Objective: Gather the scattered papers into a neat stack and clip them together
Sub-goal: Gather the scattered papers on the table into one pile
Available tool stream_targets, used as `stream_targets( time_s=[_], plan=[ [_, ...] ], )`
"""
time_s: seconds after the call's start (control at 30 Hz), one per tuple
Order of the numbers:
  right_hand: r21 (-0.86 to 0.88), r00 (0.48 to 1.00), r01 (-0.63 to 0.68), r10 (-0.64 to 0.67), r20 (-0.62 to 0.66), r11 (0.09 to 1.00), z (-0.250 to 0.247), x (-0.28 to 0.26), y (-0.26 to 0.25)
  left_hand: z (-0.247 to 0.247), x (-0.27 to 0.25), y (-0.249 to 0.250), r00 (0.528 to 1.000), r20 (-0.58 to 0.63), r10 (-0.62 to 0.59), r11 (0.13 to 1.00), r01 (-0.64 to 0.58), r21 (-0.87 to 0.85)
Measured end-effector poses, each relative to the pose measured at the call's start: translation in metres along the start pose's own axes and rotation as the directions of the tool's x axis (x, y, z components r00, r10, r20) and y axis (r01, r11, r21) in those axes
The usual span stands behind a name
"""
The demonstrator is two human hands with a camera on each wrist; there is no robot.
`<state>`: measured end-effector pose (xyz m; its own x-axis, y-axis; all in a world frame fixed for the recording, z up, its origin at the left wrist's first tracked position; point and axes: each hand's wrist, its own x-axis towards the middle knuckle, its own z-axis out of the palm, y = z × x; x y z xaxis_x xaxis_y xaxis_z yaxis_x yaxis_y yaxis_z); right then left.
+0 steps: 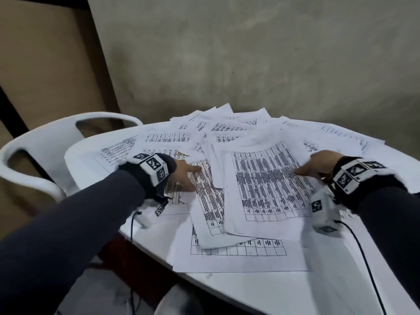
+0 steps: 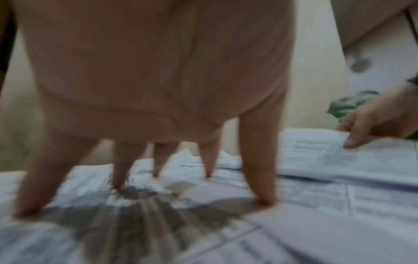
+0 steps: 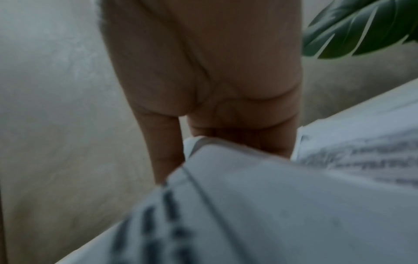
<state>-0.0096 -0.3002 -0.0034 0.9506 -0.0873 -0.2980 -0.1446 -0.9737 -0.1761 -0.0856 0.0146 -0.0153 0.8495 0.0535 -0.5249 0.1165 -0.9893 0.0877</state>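
Paper sheets (image 1: 261, 187) lie fanned across the white counter (image 1: 284, 289), so we spread our left hand (image 1: 185, 176) flat, fingers straight, pinning the loose ones, while our right hand (image 1: 318, 165) pinches the gathered bundle's edge, probably to draw it together.

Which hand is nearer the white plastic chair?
Left. The left hand presses papers on the table side next to the chair; the right hand holds sheets across the table.
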Motion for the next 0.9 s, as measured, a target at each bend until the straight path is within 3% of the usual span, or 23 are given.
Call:
stream_targets(
  time_s=[0.07, 0.13, 0.2, 0.27, 0.33, 0.4, 0.47, 0.57, 0.63, 0.73, 0.8, 0.9],
  plan=[
    [0.118, 1.0, 0.007, -0.005, -0.02, 0.993, 0.002, 0.003, -0.009, 0.0, 0.006, 0.003, 0.992, -0.104, -0.07, 0.996, 0.065, -0.057],
    [0.096, 0.997, 0.038, -0.032, -0.065, 0.995, 0.002, 0.0, -0.018, -0.001, 0.007, 0.008, 0.968, -0.226, -0.11, 0.988, 0.083, -0.127],
    [0.093, 0.991, 0.097, -0.088, -0.096, 0.991, 0.002, 0.002, -0.025, -0.004, 0.012, 0.01, 0.956, -0.252, -0.151, 0.94, 0.06, -0.336],
    [0.088, 0.988, 0.149, -0.146, -0.043, 0.985, 0.007, -0.004, -0.036, -0.003, 0.02, 0.004, 0.965, -0.169, -0.199, 0.745, 0.037, -0.666],
    [0.005, 0.984, 0.179, -0.179, 0.019, 0.984, 0.013, -0.005, -0.044, -0.002, 0.02, 0.003, 0.983, -0.075, -0.165, 0.55, 0.029, -0.835],
    [0.053, 0.972, 0.212, -0.216, 0.092, 0.976, 0.012, -0.009, -0.05, 0.004, 0.04, -0.003, 0.988, -0.029, -0.149, 0.496, 0.049, -0.867],
    [0.134, 0.953, 0.245, -0.264, 0.148, 0.96, 0.01, -0.011, -0.049, 0.006, 0.052, -0.006, 0.987, -0.069, -0.144, 0.479, 0.008, -0.878],
    [0.254, 0.957, 0.254, -0.28, 0.071, 0.933, 0.008, 0.001, -0.04, 0.001, 0.041, -0.004, 0.97, -0.149, -0.192, 0.352, -0.073, -0.933],
    [0.334, 0.975, 0.214, -0.223, -0.01, 0.918, 0.006, 0.013, -0.031, 0.001, 0.044, -0.006, 0.965, -0.139, -0.222, 0.266, -0.077, -0.961],
    [0.457, 0.997, 0.074, -0.054, -0.057, 0.886, 0.002, 0.026, -0.015, 0.001, 0.043, -0.007, 0.98, -0.079, -0.182, 0.205, -0.041, -0.978],
    [0.43, 0.995, 0.02, 0.024, -0.098, 0.902, 0.002, 0.028, -0.009, 0.0, 0.046, -0.009, 0.982, -0.071, -0.175, 0.196, -0.036, -0.98],
    [0.322, 0.998, 0.001, 0.022, -0.066, 0.947, 0.005, 0.029, -0.013, -0.001, 0.05, -0.01, 0.986, -0.051, -0.161, 0.196, -0.019, -0.98]
  ],
)
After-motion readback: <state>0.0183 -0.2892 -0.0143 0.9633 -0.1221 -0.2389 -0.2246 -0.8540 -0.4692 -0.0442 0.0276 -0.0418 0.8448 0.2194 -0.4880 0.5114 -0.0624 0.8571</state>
